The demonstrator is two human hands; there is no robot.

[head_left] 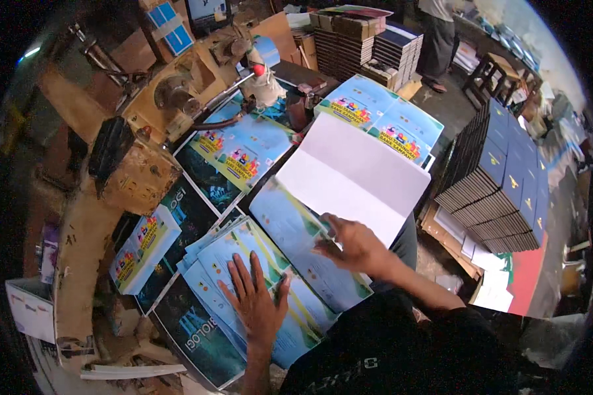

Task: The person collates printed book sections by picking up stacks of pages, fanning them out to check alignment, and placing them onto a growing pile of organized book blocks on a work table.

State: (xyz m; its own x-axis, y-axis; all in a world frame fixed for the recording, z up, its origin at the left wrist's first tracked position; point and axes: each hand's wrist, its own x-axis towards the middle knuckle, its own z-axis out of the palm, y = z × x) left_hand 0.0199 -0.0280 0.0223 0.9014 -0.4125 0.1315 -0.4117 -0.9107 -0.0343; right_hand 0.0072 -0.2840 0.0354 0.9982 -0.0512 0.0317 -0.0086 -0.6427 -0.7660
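My left hand (252,299) lies flat with its fingers spread on a fanned stack of light blue printed covers (207,276). To its right is an opened blue printed sheet (280,214), which partly lies over the stack. On this sheet rests my right hand (359,247), thumb and index finger apart and the other fingers curled; nothing shows between them. Just beyond it, white open pages (362,174) spread out with a fold across them. Dark printed poster sheets (197,329) lie under the blue stack.
A worn metal machine (141,178) with a long lever fills the left. Small stacks of blue covers (138,253) and more covers (369,105) lie around. Tied bundles of dark blue books (494,174) stand at right, piled books (349,43) behind. A person (436,39) stands at the back.
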